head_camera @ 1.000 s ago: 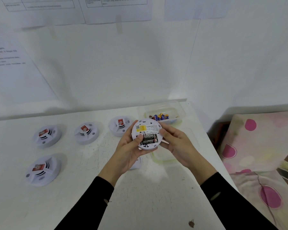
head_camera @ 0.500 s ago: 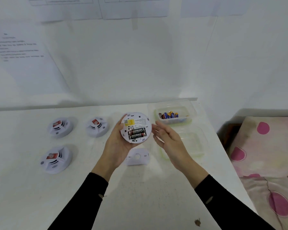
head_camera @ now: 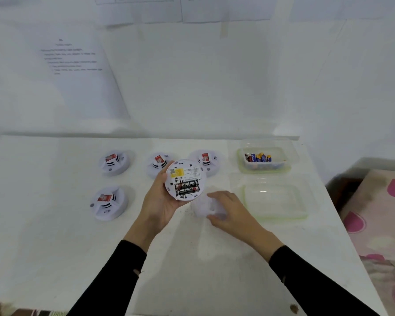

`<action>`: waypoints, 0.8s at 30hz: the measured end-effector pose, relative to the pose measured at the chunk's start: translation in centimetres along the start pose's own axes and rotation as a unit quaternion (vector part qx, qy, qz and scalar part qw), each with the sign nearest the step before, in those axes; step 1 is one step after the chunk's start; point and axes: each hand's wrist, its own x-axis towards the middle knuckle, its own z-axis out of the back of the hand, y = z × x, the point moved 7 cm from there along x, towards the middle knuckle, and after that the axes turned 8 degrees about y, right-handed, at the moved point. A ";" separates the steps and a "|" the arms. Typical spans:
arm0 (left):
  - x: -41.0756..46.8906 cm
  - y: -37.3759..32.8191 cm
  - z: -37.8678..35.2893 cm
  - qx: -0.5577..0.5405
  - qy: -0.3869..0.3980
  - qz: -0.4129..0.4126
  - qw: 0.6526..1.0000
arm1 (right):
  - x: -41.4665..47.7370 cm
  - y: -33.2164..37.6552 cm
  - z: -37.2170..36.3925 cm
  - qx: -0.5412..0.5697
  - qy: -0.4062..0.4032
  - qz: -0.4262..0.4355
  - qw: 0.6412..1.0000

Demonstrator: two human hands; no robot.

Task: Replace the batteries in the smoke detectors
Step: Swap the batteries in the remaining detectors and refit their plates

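Left hand [head_camera: 162,206] grips opened detector [head_camera: 185,179]; right hand [head_camera: 230,210] pinches loose cover [head_camera: 203,205]. Recommend seating it squarely over batteries [head_camera: 187,187] before twisting.

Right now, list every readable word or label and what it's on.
"EVEREADY": on the black batteries in the smoke detector the left hand holds.
Too small: its yellow label and fine print.
Blurred: wall sheets, red stickers on the other detectors, loose batteries in the tub.

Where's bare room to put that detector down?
Bare: the near table between the two sleeves, and the left end beyond the four lying detectors. Crowded: the back row and the right side, with the battery tub and empty tub.
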 end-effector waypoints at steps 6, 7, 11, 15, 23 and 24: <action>0.3 -0.6 0.7 0.007 0.007 -0.013 1.000 | -1.3 4.3 5.7 0.005 -0.242 0.004 0.970; 0.4 -0.6 0.5 0.003 0.011 -0.016 1.000 | -1.4 5.1 6.5 -0.012 -0.262 0.015 0.965; 0.6 -0.5 -1.4 -0.025 0.023 -0.026 0.999 | -1.2 7.5 7.8 0.015 -0.282 0.056 0.958; 0.8 0.3 -3.0 -0.006 0.028 -0.023 0.999 | -0.1 8.6 6.7 0.012 -0.268 0.080 0.960; 0.7 1.5 -4.9 0.037 0.053 -0.051 0.997 | 1.0 8.1 5.9 -0.025 -0.287 0.066 0.955; 0.6 1.4 -5.0 0.044 0.052 -0.057 0.996 | 1.0 8.0 5.9 -0.025 -0.283 0.066 0.956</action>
